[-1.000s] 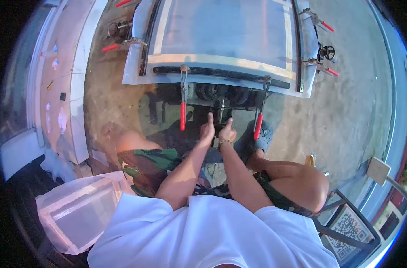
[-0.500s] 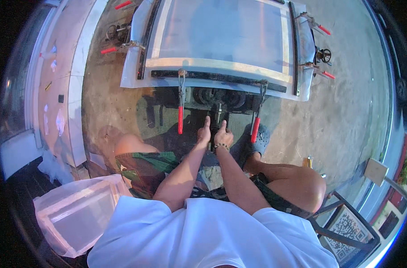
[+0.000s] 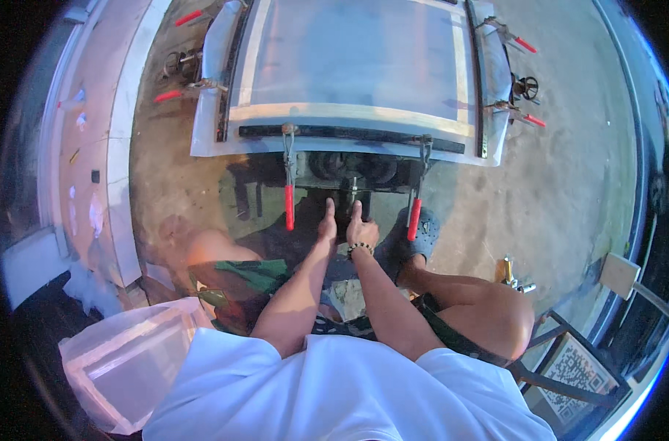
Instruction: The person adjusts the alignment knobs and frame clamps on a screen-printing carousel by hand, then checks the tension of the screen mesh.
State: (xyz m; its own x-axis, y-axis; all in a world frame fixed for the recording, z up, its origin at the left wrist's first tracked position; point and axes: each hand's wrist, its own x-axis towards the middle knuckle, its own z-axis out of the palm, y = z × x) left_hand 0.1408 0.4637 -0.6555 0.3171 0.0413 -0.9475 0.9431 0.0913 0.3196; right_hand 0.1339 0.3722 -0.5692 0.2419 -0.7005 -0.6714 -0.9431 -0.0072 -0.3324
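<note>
My left hand (image 3: 327,224) and my right hand (image 3: 362,234), a beaded bracelet on its wrist, grip a dark part I cannot make out, side by side, thumbs pointing forward. Just ahead of them is a steel screw shaft (image 3: 355,187) on a black mechanism (image 3: 327,165), below a large screen frame (image 3: 342,112) with pale taped borders and translucent sheeting. Black bars (image 3: 356,140) run along its edges, held by clamps with red handles; two handles, left (image 3: 289,209) and right (image 3: 415,220), hang on either side of my hands. My fingertips are mostly hidden.
Handwheels (image 3: 527,88) sit at the frame's sides. A pale ledge (image 3: 125,206) runs along the left; a smaller wrapped frame (image 3: 139,353) lies lower left. My sandaled foot (image 3: 422,239), a brass-coloured object (image 3: 507,268) and a black metal stand (image 3: 540,338) are at the right.
The frame and clamps shift slightly down-left in the picture as the view moves. Both hands also sit lower and further left than a second ago, still side by side at the shaft.
</note>
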